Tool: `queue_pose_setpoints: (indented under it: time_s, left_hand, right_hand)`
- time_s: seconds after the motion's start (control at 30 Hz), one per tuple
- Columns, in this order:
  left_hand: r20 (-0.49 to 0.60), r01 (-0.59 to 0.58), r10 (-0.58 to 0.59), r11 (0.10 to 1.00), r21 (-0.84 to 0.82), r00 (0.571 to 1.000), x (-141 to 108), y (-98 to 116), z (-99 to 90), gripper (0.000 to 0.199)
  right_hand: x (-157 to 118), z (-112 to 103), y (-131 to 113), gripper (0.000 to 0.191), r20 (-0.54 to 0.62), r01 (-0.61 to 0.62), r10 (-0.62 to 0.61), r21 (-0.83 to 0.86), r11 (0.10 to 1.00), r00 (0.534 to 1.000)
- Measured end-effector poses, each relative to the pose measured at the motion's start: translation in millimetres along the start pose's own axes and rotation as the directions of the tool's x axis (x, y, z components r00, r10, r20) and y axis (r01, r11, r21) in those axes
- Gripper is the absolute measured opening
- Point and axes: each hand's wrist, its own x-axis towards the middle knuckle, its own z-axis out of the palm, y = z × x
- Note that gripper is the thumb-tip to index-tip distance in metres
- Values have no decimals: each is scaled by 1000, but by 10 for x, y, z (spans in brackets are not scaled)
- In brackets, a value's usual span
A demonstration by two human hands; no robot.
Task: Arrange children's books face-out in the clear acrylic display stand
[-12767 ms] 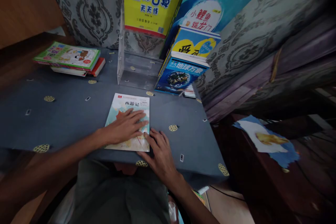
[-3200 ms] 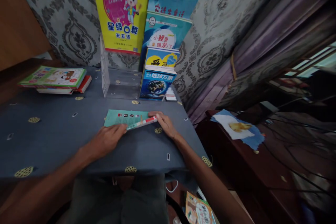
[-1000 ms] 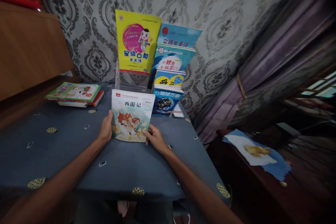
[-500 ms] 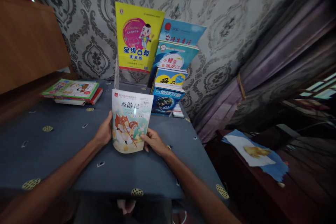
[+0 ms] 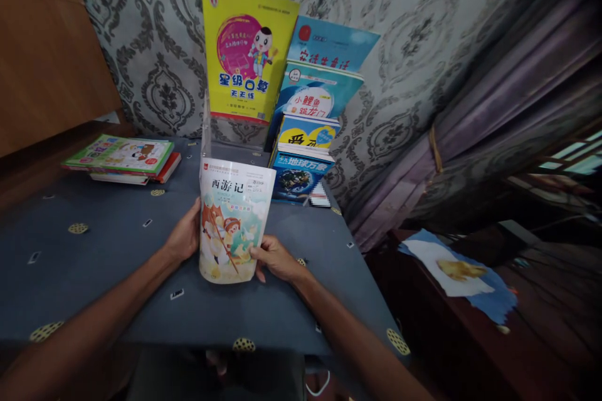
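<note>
Here, the left hand [image 5: 186, 233] clasps and the right hand [image 5: 276, 259] pinches a white-and-teal paperback [image 5: 230, 225], "西游记", cover wearer-facing, long axis roughly upright. Beyond them, a yellow workbook [image 5: 248, 50] reads "星级口算".

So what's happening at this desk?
Someone holds up a thin storybook in both hands, left hand at one edge, right hand gripping the other, cover facing them. Behind it, a yellow workbook and blue books stand upright. A pile of books lies to the left.
</note>
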Motion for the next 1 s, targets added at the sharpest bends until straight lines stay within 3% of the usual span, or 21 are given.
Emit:
queue_pose_setpoints:
  time_s: [0.27, 0.43, 0.6, 1.0]
  left_hand:
    - [-101, 42, -53, 994, -105, 994, -32, 36, 50, 46]
    - [-159, -119, 108, 991, -57, 981, -6, 65, 46, 44]
    - [-137, -235, 233, 972, 0, 963, 18, 81, 27, 53]
    - [-138, -147, 165, 980, 135, 977, -48, 144, 49, 54]
  right_hand:
    - [0, -54, 6, 58, 61, -35, 31, 61, 998, 998]
    - [-8, -126, -91, 51, -97, 64, -64, 0, 998, 993]
    - [-9, -182, -168, 47, -225, 194, -229, -168, 967, 947]
    - [14, -193, -109, 58, -250, 209, -258, -207, 956, 933]
